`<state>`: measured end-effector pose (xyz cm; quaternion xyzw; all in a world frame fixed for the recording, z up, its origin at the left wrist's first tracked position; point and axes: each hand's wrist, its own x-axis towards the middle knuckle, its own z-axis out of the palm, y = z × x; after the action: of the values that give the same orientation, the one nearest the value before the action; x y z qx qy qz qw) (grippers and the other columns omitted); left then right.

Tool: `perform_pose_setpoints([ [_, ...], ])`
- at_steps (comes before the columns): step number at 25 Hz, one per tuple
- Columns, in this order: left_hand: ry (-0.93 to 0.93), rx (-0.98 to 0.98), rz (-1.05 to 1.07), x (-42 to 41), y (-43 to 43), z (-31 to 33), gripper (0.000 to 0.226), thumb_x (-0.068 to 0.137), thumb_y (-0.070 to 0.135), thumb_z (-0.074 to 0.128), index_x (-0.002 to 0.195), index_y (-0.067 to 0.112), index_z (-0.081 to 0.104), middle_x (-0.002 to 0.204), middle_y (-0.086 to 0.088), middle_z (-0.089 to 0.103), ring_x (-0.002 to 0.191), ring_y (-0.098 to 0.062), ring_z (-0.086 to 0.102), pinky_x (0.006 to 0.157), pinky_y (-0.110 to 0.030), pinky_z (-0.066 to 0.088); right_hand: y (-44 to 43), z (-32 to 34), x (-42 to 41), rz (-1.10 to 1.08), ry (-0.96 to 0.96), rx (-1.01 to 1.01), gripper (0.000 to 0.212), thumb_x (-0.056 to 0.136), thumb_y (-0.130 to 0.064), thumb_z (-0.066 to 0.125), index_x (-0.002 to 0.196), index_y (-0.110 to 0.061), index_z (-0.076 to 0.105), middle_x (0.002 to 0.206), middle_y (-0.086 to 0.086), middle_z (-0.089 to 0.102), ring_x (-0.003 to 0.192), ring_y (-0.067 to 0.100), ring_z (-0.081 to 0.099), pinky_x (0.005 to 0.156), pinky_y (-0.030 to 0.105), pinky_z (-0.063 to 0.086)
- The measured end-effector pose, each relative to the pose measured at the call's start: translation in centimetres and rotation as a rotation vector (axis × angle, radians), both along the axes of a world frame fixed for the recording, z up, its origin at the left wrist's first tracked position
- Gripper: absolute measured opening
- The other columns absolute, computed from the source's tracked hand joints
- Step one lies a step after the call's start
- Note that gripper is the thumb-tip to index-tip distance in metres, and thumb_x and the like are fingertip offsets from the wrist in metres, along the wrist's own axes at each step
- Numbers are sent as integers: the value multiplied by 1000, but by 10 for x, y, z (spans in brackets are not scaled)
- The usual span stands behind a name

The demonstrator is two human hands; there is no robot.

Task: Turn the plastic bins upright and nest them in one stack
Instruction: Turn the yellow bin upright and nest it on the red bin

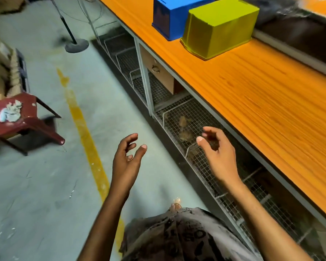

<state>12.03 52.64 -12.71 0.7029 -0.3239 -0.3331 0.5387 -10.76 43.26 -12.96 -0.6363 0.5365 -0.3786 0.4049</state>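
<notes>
A yellow-green plastic bin (219, 28) lies upside down on the orange table (262, 95), bottom up and rim on the tabletop. Just behind it to the left a blue bin (174, 15) also stands upside down, touching or nearly touching it. Both my hands hover over the floor in front of the table, well short of the bins. My left hand (127, 160) is open with fingers curled and apart. My right hand (215, 150) is open too, near the table's front edge, holding nothing.
Wire-mesh shelves (186, 129) and a drawer (156, 69) sit under the table. A dark red plastic chair (21, 119) stands at the left, a black stand base (76, 45) farther back. A yellow line (85, 134) runs along the floor. A dark object (299, 29) lies behind the bins.
</notes>
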Motion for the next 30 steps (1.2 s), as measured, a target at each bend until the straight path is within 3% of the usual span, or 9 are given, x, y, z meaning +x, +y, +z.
perform_pose_setpoints([
  [3,37,22,29,54,-56,9,33,95,21,70,127,28,64,130,16,64,115,1,61,86,-20,46,-61,11,49,73,67,-2,38,90,-50,66,125,-43,55,115,-22,62,107,-1,61,89,23,46],
  [5,125,35,5,87,-93,12,32,95,20,70,126,24,66,126,13,67,102,10,65,90,-25,50,-97,8,78,35,-21,62,36,92,-43,69,126,-36,59,113,-21,63,105,-5,61,89,20,47],
  [7,168,54,-21,119,-130,11,30,96,22,69,126,23,67,124,12,69,95,16,65,92,-30,50,-129,1,106,-30,-168,145,32,93,-38,69,124,-31,64,115,-14,67,107,2,65,94,30,53],
  [13,181,70,-169,232,-255,2,25,96,25,69,121,24,69,117,10,72,107,-1,65,91,-32,49,-213,-15,196,-309,-407,269,16,97,-31,66,113,-30,69,122,4,72,109,16,68,82,32,51],
  [18,166,41,-327,297,-349,11,28,97,20,67,125,18,67,118,8,71,93,16,65,78,-6,51,-260,-7,257,-452,-423,270,15,98,-31,64,112,-31,69,120,1,73,109,15,69,81,32,50],
  [24,171,51,-547,296,-463,4,30,96,21,69,126,25,66,121,9,69,103,7,67,80,-10,52,-330,-10,274,-618,-463,159,21,98,-23,65,119,-21,68,125,1,70,112,20,68,79,31,50],
  [26,171,57,-621,283,-503,1,32,96,22,70,127,26,65,122,13,68,104,8,66,84,-12,51,-354,-14,268,-695,-474,136,23,99,-20,64,121,-15,66,120,4,71,103,25,72,77,31,52],
  [30,153,58,-745,255,-574,2,37,95,25,70,132,28,62,127,14,66,113,1,65,90,-18,52,-396,-20,247,-885,-550,109,22,99,-23,64,120,-16,64,114,20,70,95,36,71,74,44,56],
])
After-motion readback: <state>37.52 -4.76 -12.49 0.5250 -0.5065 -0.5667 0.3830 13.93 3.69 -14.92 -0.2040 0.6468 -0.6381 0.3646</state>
